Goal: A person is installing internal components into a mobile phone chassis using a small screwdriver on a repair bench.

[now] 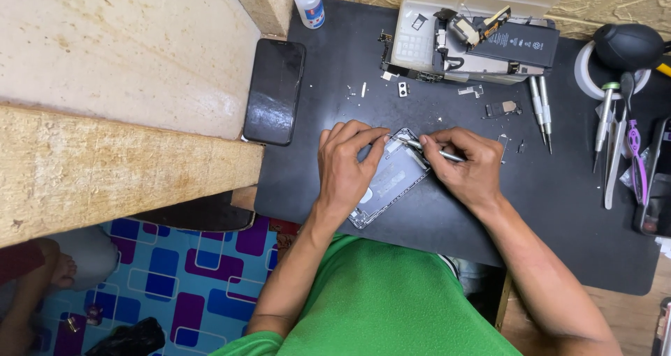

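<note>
1. Left hand (347, 162): curled over the upper left edge of the phone housing (388, 180), fingertips pressed on its top corner, pinning it against the black worktop (447, 216).
2. Right hand (470, 166): closed around a thin metal tool (431, 150), held like a pen, tip aimed into the top corner of the housing, just beside the left fingertips.
3. Phone housing: empty silver shell, lying open side up and diagonal at the front middle of the worktop, between both hands.
4. Nearby: loose brackets and tiny parts (398, 88) scattered beyond the hands; removed phone assembly with battery (489, 48) at the rear; dark phone (274, 90) face up to the left; two screwdrivers (540, 111) to the right; tweezers and picks (615, 139) at the far right edge; small bottle (308, 3) at the rear left.
5. Risk, judged: tool tip slipping off the corner under pressure, scratching the shell or pricking the left fingertips so close to it.
6. Risk, judged: housing pivoting if the left-hand pressure eases.
7. Risk, judged: wrist or sleeve sweeping the loose parts off the worktop onto the patterned floor mat (175, 279).
</note>
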